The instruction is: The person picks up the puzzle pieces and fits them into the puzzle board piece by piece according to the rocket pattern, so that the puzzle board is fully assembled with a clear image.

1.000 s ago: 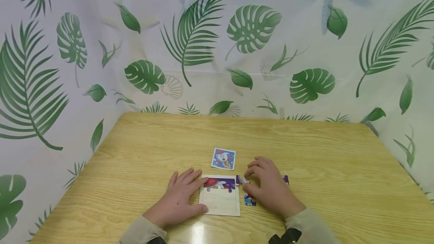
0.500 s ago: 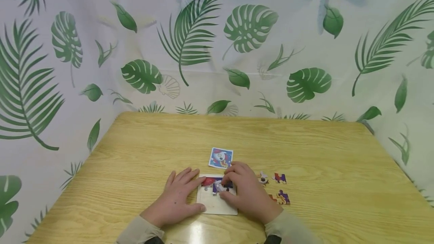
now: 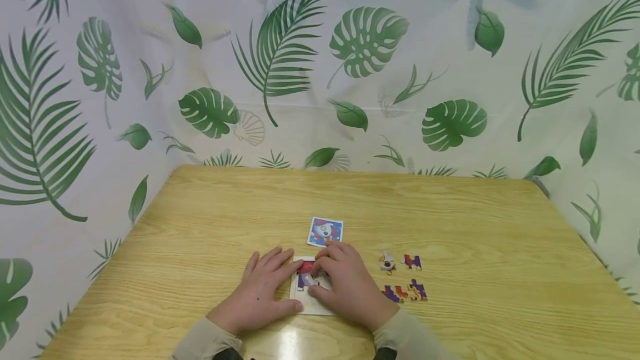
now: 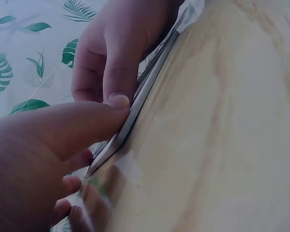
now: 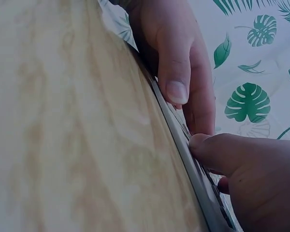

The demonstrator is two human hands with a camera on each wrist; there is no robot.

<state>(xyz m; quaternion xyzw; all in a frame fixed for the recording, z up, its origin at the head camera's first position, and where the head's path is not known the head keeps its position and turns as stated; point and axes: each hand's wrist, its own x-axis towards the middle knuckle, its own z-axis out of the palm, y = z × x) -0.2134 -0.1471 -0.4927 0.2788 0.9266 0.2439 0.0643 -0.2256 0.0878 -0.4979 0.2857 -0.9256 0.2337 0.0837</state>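
In the head view a square puzzle board [image 3: 313, 308] with a pale frame lies on the table near the front. My left hand [image 3: 270, 293] rests along its left side, fingers spread and mostly straight, the thumb by the lower left corner. My right hand [image 3: 352, 288] is over the board's right part and pinches a purple and white puzzle piece [image 3: 303, 282] at the left, just below the red piece [image 3: 306, 266] in the top row. The right hand hides much of the board. In both wrist views the board is edge-on, a hand at each side.
A small picture card [image 3: 325, 231] with a rocket lies just behind the board. Several loose puzzle pieces [image 3: 412, 261] are spread to the right of the right hand. The wooden table [image 3: 225, 204] ends at a leaf-print curtain [image 3: 300, 143].
My right hand has brought the purple and white piece from the board's right side over it and leftward. The loose pieces it covered now show. The left hand stays put.
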